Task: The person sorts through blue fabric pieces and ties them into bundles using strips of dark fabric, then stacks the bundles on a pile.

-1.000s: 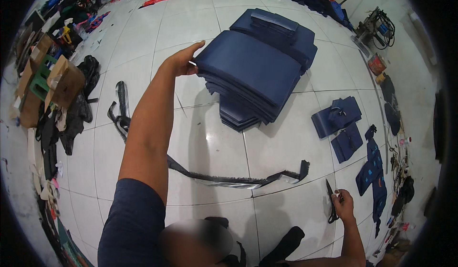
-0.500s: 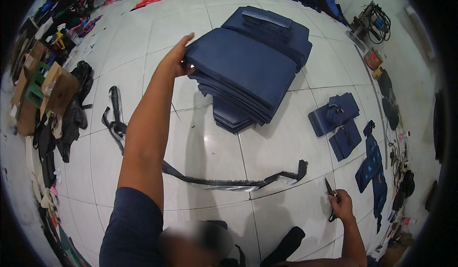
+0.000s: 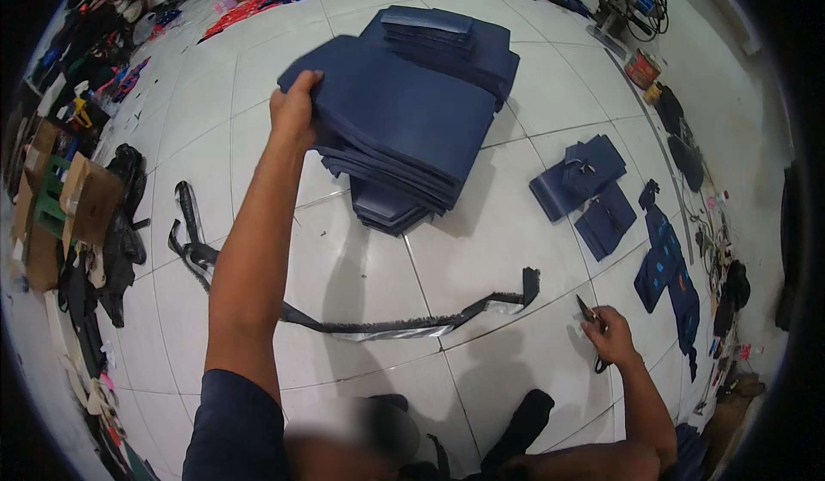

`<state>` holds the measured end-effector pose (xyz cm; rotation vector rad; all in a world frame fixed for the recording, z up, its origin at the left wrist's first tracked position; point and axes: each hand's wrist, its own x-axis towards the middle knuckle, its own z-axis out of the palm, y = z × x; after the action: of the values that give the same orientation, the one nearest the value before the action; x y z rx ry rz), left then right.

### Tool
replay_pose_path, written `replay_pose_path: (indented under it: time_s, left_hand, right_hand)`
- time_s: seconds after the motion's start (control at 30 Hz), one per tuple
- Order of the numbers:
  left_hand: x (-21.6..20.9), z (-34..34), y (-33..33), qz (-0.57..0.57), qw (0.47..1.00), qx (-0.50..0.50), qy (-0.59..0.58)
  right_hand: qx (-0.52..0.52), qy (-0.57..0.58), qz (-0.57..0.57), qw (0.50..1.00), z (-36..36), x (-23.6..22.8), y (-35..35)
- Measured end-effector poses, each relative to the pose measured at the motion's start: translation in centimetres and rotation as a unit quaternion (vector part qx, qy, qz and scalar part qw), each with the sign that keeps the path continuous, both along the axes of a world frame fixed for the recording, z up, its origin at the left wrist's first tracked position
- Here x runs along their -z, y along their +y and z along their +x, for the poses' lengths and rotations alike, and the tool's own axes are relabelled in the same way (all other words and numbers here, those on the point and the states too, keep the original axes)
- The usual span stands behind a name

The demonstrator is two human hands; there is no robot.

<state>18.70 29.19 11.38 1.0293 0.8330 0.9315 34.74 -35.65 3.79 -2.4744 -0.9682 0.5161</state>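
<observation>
A thick stack of dark blue sheet pieces [image 3: 404, 107], perhaps fabric or vinyl, sits on the tiled floor ahead of me. My left hand [image 3: 295, 107] pinches the left edge of the upper pieces, thumb on top; the fingers underneath are hidden. That edge is lifted, its corner bent upward. Shorter folded blue pieces [image 3: 427, 27] rest at the stack's far end. Off to the right, low over the floor, my right hand [image 3: 612, 337] is closed round a pair of dark scissors [image 3: 587, 309], blades pointing away from me.
A black-and-silver strip [image 3: 404, 324] lies between me and the stack. Tied blue bundles [image 3: 593, 180] and patterned dark cloth [image 3: 666, 266] are at the right. Cardboard boxes [image 3: 90, 197] and a black plastic bag [image 3: 129, 223] line the left. A machine [image 3: 632, 4] stands far right.
My left hand has shifted its hold on the stack's left edge, and the top piece's corner now rises higher. My right hand keeps the scissors. The whole view has turned slightly.
</observation>
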Motion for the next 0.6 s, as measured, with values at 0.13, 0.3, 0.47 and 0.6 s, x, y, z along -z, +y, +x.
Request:
replay_pose_path:
  time_s: [0.13,0.3,0.47,0.6]
  left_hand:
    - [-5.1,0.6,-2.8,0.198,0.98,-0.01,0.007]
    - [-14.0,1.8,-13.4,0.367,0.928,0.051,-0.039]
    - [-20.8,-0.5,-23.0,0.427,0.895,0.123,-0.037]
    - [-22.4,-5.0,-24.5,0.42,0.88,0.221,-0.024]
  right_hand:
    - [-0.016,0.035,0.048,0.998,0.2,-1.9,4.3]
    - [-0.002,0.04,0.177,0.983,1.8,-4.5,9.9]
    - [0.013,0.134,0.418,0.899,2.7,-9.6,17.0]
    - [-0.074,0.259,0.424,0.865,0.8,-10.2,17.4]
